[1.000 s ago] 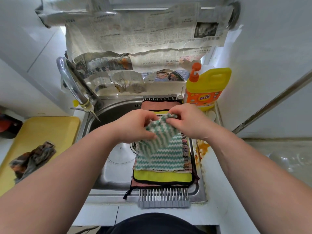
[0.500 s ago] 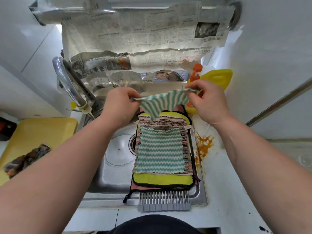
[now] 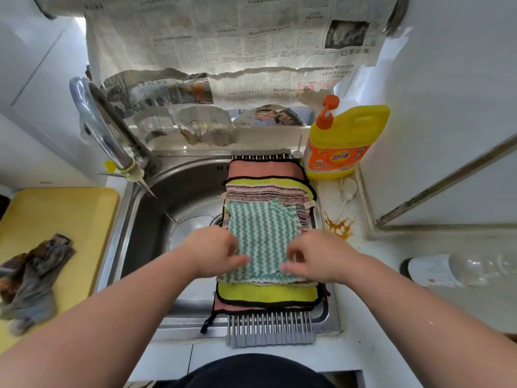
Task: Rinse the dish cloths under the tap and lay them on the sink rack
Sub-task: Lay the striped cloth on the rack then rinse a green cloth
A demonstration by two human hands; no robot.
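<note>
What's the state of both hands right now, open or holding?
Left hand: closed, pinching the near left edge of the green cloth.
Right hand: closed, pinching the same cloth's near right edge.

Bright, even daylight through the newspaper [image 3: 223, 37], soft shadows, glare on the tap [image 3: 98, 130], fisheye-bent edges.

Left hand [image 3: 215, 252] and right hand [image 3: 319, 256] cover the green zigzag cloth's [image 3: 263, 231] near corners, fingertips blurred; pinching or pressing, can't tell. Sink rack [image 3: 270, 330] shows only its two ends beneath the stacked cloths [image 3: 265, 294]. Far right, a smeared pale shape [image 3: 453, 268], possibly a bottle.
</note>
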